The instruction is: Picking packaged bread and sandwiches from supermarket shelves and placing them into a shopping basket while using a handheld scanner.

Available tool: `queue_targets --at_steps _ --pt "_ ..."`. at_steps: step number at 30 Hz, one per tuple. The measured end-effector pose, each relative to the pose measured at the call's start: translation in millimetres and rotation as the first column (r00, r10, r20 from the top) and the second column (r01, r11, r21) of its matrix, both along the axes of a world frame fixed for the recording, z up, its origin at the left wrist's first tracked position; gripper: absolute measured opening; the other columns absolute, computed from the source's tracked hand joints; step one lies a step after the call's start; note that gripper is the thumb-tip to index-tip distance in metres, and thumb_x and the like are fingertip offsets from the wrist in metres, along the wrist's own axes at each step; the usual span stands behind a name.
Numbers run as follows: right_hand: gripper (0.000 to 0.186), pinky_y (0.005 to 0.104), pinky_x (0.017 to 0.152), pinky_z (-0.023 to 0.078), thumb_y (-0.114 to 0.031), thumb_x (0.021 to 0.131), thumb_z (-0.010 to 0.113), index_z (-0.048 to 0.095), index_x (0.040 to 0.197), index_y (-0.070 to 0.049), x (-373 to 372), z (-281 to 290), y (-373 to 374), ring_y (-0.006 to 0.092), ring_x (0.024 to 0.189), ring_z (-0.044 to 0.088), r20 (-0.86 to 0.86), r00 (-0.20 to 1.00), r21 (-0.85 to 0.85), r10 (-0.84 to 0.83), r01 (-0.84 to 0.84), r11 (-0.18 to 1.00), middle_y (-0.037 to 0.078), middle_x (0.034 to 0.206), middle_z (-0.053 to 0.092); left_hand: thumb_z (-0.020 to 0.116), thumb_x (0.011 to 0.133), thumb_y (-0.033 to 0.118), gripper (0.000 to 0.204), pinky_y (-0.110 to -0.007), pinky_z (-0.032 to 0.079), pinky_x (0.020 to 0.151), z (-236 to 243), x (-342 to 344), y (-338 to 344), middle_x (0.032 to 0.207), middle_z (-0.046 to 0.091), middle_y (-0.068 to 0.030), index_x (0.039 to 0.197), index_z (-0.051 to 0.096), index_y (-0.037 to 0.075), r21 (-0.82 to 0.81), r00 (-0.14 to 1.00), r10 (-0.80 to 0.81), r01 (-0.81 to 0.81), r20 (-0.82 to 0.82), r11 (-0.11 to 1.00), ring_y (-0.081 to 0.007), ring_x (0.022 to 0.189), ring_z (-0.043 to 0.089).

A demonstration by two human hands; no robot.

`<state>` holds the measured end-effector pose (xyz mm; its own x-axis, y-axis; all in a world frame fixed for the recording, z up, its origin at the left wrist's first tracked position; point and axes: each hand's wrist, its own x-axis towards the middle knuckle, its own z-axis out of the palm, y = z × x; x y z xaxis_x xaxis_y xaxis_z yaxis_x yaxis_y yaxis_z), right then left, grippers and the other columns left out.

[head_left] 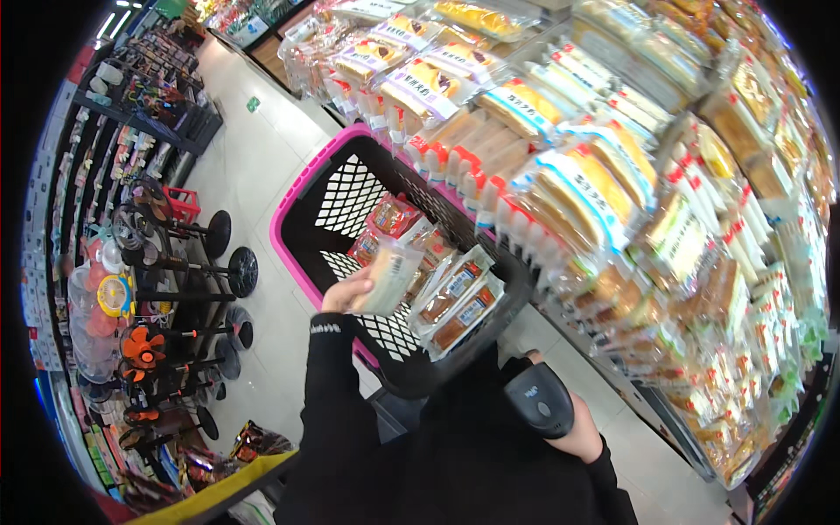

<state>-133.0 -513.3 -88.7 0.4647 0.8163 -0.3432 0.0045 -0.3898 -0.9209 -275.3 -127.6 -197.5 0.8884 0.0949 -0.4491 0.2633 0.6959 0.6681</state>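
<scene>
My left hand (348, 293) grips a pale bread item in a clear wrapper (390, 276), held over a black lattice shopping basket with a pink rim (293, 175). Inside the basket lie red packets (391, 213) and long clear packs of brown bread (462, 317). At the lower right, below the basket, my right hand (577, 433) is closed round a dark handheld scanner (536, 398).
A tiered display of packaged breads (595, 192) runs along the right, close to the basket. On the left, standing fans (144, 346) line shelves beside a tiled aisle (241, 131), with a black rack (140, 109) farther back. A yellow strap or edge (210, 490) is at lower left.
</scene>
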Motion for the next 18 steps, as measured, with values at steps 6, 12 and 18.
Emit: queue_targets --at_steps 6,12,18 --pt "0.042 0.0353 0.072 0.043 -0.005 0.058 0.061 0.050 0.099 -0.002 3 30 -21 0.0347 0.082 0.052 0.318 0.939 0.088 0.128 -0.164 0.983 0.017 0.087 0.055 0.064 0.051 0.063 0.106 -0.046 0.048 0.069 36 -6 -142 0.105 0.046 -0.0267 0.125 0.026 -0.002 -0.342 0.950 0.089 0.019 0.298 0.940 -0.0374 0.085 0.053" --pt "0.044 0.0379 0.074 0.042 -0.005 0.057 0.060 0.049 0.099 -0.002 3 47 -56 0.0340 0.085 0.053 0.477 0.859 0.085 0.184 -0.253 0.964 0.017 0.091 0.056 0.062 0.067 0.033 0.076 -0.047 0.045 0.076 70 16 -199 0.109 0.043 -0.0284 0.125 0.027 -0.002 -0.306 0.945 -0.194 0.272 0.262 0.912 -0.0384 0.095 0.051" --pt "0.048 0.0378 0.074 0.043 -0.004 0.056 0.059 0.049 0.103 -0.004 4 45 -91 0.0337 0.088 0.052 0.478 0.863 0.006 0.162 -0.188 0.982 0.017 0.094 0.056 0.064 0.066 0.030 0.077 -0.045 0.045 0.078 79 44 -228 0.108 0.045 -0.0257 0.125 0.026 -0.003 -0.258 0.868 -0.394 0.472 0.303 0.843 -0.0362 0.096 0.051"
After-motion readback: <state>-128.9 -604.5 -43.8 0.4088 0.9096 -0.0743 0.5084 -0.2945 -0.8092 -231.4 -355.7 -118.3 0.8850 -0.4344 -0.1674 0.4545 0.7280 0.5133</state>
